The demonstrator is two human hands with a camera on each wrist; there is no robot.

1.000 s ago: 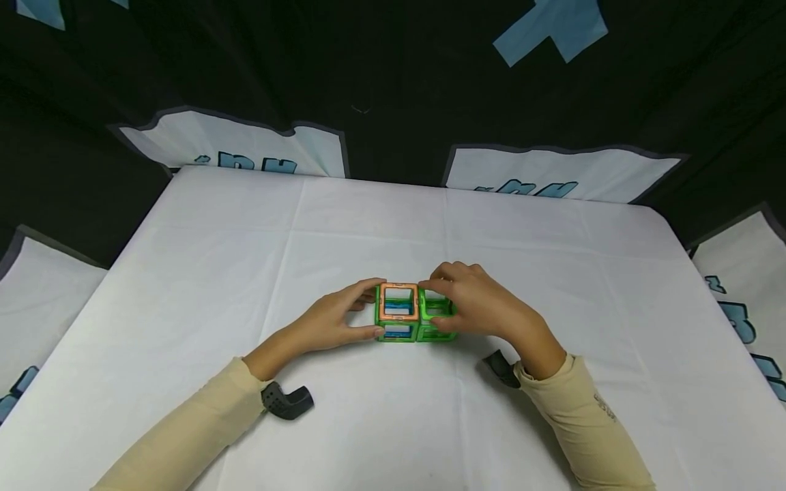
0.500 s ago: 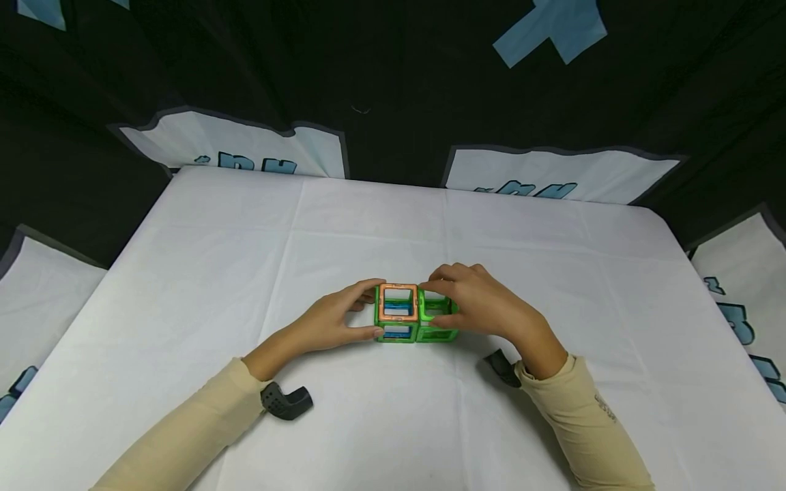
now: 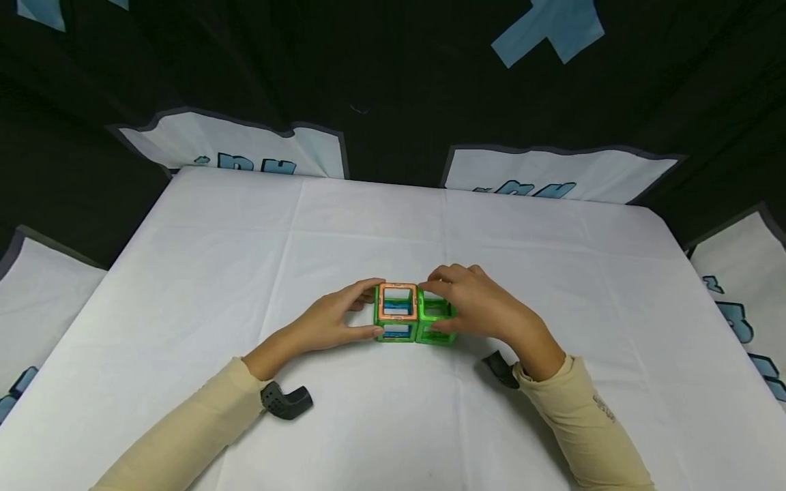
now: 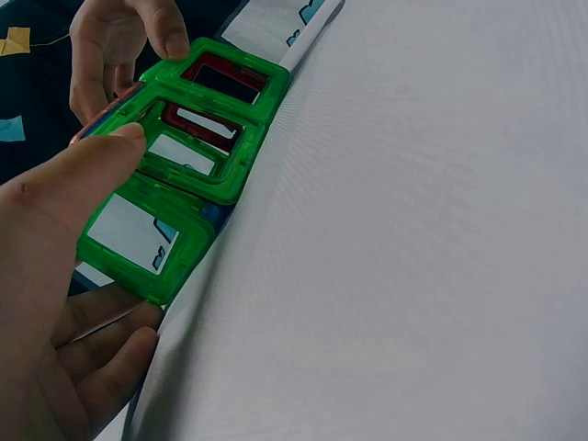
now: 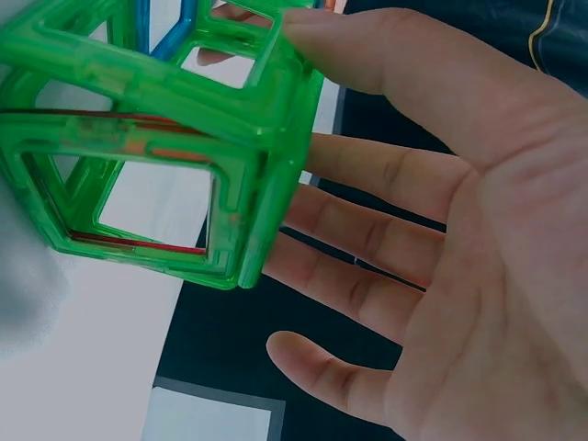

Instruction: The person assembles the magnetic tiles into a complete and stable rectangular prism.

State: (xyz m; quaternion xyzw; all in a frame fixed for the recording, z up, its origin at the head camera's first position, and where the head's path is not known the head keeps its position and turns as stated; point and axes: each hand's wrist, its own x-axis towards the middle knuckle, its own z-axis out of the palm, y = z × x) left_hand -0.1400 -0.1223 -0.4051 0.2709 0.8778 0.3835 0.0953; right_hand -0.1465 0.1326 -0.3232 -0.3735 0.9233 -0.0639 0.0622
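Observation:
Two cubes built of see-through magnetic tiles stand side by side, touching, mid-table in the head view. The left cube has an orange top tile (image 3: 398, 318), green sides and some blue inside. Green tiles make up what shows of the right cube (image 5: 262, 119), with red edging in the right wrist view. My left hand (image 3: 334, 319) holds the left cube, thumb at the front and fingers at its left and back. With thumb at the front and index finger at the back top edge, my right hand (image 3: 485, 303) holds the right cube. My right hand hides its right part.
A creased white cloth (image 3: 344, 423) covers the table. Beyond the far edge hangs a dark curtain (image 3: 393, 88) with white and blue patches. Black wrist devices (image 3: 287, 402) stick out below both hands.
The right thumb has shifted slightly down the front of the right cube, which has turned a little. My left hand and the left cube stay in place.

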